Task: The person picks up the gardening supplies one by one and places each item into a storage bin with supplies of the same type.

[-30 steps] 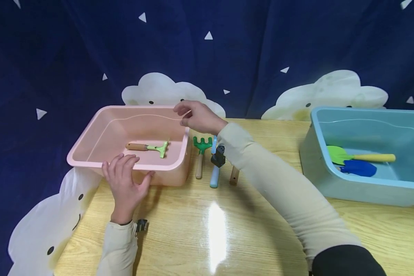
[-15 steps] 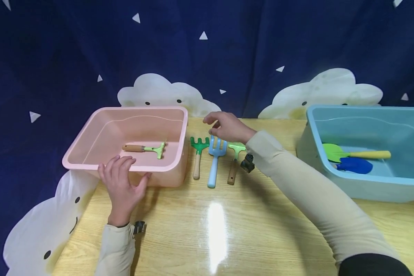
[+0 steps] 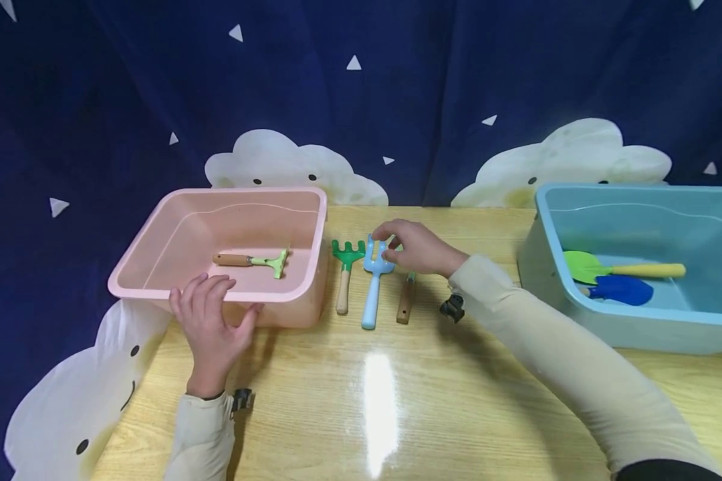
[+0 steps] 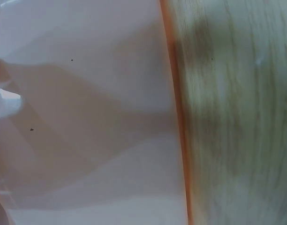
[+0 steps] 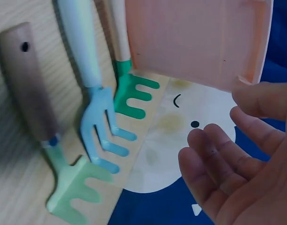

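My left hand (image 3: 213, 341) is at the front rim of a pink plastic bin (image 3: 283, 310), fingers bent over the edge and thumb on the outer side. In the left wrist view, the bin wall (image 4: 110, 93) fills most of the frame. My right hand (image 3: 422, 248) hovers, holding nothing, above the head of a light-green toy rake (image 3: 406, 300), largely hiding it in the head view. The right wrist view shows that rake's head (image 5: 71, 187) below loosely bent fingers. Beside it lie a light-blue toy garden fork (image 3: 371, 297) and a green toy rake (image 3: 343, 287) with a pale handle.
Inside the pink bin lies another light-green rake (image 3: 249, 260) with a wooden handle. A blue bin (image 3: 638, 334) at the right holds a green shovel with a yellow handle (image 3: 646, 270) and a blue shovel (image 3: 622, 290). Behind the wooden table (image 3: 313, 401) hangs a dark-blue curtain (image 3: 397, 100).
My right hand has moved from the pink bin's right rim rightward and down to above the light-green rake on the table. The left hand keeps its place at the bin's rim.
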Demonstrator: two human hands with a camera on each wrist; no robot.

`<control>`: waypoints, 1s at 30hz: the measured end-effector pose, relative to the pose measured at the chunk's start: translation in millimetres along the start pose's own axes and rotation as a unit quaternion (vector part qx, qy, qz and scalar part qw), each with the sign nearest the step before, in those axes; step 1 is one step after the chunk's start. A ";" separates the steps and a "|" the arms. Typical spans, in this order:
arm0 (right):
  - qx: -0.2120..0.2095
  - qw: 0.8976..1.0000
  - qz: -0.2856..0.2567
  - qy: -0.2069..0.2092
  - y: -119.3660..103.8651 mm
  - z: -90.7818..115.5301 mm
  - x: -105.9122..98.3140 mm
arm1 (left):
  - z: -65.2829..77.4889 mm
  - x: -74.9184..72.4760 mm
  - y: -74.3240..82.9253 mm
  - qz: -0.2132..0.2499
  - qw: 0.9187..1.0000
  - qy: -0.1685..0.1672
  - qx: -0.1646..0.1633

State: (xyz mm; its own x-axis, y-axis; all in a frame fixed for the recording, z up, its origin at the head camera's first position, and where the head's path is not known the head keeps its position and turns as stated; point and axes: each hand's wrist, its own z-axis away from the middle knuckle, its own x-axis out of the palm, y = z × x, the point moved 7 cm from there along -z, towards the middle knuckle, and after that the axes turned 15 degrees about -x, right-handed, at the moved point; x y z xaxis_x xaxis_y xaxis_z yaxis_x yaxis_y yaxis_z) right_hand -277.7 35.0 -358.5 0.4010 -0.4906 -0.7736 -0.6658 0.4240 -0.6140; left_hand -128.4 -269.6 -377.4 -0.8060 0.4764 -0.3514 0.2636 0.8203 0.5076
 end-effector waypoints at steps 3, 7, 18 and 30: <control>0.004 1.000 0.007 -0.002 5.9 9.4 3.2 | -0.4 2.1 0.3 0.003 1.000 0.000 0.001; 0.016 1.000 -0.001 -0.010 14.7 20.0 8.2 | -1.1 3.1 0.1 0.001 1.000 0.002 0.001; 0.110 0.994 -0.002 0.005 52.3 52.6 19.9 | -1.5 5.9 3.7 0.013 1.000 0.017 0.004; 0.194 0.981 0.003 0.014 72.1 76.0 40.0 | 1.6 0.2 5.0 0.012 1.000 0.015 0.005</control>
State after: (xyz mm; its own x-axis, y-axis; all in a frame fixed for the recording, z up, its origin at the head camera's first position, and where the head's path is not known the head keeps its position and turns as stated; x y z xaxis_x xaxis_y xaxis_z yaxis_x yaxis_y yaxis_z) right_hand -261.8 103.8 -445.7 0.3772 -0.5050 -0.7764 -0.3758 0.6827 -0.6266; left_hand -126.4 -264.9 -376.2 -0.8148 0.4864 -0.3156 0.2884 0.8122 0.5071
